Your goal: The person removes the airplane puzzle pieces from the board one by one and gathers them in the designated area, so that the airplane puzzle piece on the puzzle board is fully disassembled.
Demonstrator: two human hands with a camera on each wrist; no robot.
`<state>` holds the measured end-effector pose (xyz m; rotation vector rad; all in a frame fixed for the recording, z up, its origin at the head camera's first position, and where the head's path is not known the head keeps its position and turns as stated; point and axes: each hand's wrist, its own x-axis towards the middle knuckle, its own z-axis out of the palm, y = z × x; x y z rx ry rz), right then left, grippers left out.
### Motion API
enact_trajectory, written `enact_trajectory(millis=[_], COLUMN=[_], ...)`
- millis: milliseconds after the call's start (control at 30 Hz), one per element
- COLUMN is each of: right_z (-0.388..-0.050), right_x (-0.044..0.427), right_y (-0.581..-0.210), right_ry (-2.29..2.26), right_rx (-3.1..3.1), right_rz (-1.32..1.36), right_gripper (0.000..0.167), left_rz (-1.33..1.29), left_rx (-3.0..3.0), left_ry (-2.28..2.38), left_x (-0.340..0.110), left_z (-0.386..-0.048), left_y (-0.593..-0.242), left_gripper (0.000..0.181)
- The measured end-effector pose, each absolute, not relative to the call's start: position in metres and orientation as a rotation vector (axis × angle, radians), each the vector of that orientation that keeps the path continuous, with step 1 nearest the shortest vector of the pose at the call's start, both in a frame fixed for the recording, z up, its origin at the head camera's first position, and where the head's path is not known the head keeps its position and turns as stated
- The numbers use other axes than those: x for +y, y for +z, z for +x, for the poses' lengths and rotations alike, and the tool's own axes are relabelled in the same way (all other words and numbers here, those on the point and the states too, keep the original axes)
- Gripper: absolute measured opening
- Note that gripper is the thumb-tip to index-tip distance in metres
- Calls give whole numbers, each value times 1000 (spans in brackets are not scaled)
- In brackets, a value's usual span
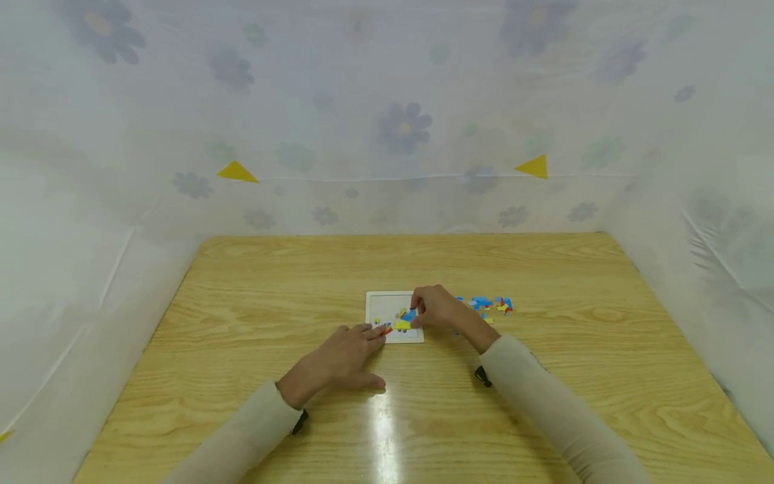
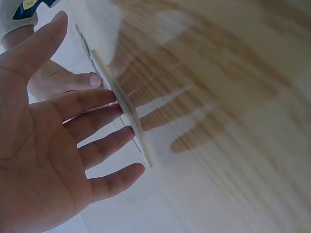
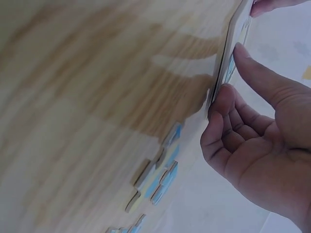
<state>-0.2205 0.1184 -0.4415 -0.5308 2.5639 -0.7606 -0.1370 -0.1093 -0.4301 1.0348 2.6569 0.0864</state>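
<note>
Head view: a shallow white tray [image 1: 390,293] is set flat on the wooden desk [image 1: 272,282], its floor partly covered by jigsaw pieces toward the near side.
Left hand: the left hand [image 1: 347,356] is spread with its fingers extended and nothing grasped; the tray's near left edge is touched by the fingertips.
Right hand: the right hand [image 1: 438,307] is curled, and a blue piece [image 1: 409,314] at the tray's right side is pinched between thumb and fingers.
Blue piece: it is placed just beyond a yellow piece [image 1: 402,325]; whether it is fully seated cannot be told, as it is partly covered by the hand.
Loose pieces: a scatter of loose pieces [image 1: 482,302], in blue, yellow and red, is spread on the desk to the right of the tray.
Fitting: the piece is best turned until its outline and colours are matched to its neighbours, then lowered level and pressed down lightly, not forced.
Bracing: the tray's edge is best steadied by flat fingertips, since a light board could be slid and joined pieces lifted by a sideways push.
</note>
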Motion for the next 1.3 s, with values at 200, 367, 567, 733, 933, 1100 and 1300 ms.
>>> enact_trajectory(millis=[200, 367, 567, 733, 933, 1100, 1300], right_z=[-222, -222, -221, -221, -220, -219, -217], right_x=[117, 116, 118, 120, 123, 126, 131], right_y=[-444, -444, -442, -439, -435, -434, -431], right_ry=[-775, -769, -764, -801, -860, -896, -921], right_rx=[2560, 2572, 2637, 2660, 2631, 2601, 2577], right_rz=[-531, -530, -588, -618, -675, -673, -653], right_gripper=[27, 26, 11, 4, 6, 6, 5], left_rz=[1037, 1017, 1002, 998, 1008, 1014, 1022], left_rx=[2660, 2645, 2629, 2632, 2648, 2652, 2658], left_ry=[88, 113, 129, 142, 121, 96, 100], left_x=[-110, -110, -110, -110, -109, -109, -109], left_z=[-137, -137, -136, -137, -138, -139, -138], left_y=[-431, -430, -428, -428, -430, -431, -430], left_gripper=[80, 80, 80, 80, 80, 81, 80])
